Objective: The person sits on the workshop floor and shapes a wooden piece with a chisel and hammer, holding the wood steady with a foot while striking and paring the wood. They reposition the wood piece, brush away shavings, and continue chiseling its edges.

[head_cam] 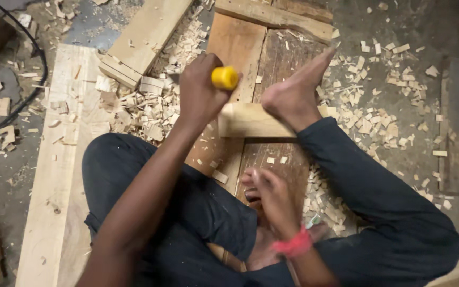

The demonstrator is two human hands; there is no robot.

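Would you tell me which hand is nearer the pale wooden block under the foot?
Left. The left hand, gripping a yellow-handled tool, is beside the block; the right hand is nearer the body.

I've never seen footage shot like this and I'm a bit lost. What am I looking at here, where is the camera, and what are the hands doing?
There is one picture, taken by a camera worn on a person's head, looking down at their own lap and hands. The person sits on a workshop floor in dark trousers. Their left hand is closed around a tool with a yellow handle; its working end is hidden, so I cannot tell what kind it is. Their right hand, with a red band at the wrist, is blurred and seems to hold something dark that I cannot make out. A bare foot presses on a pale wood block, which lies on a worn board. Wood chips are scattered around, and a long plank lies on the left.
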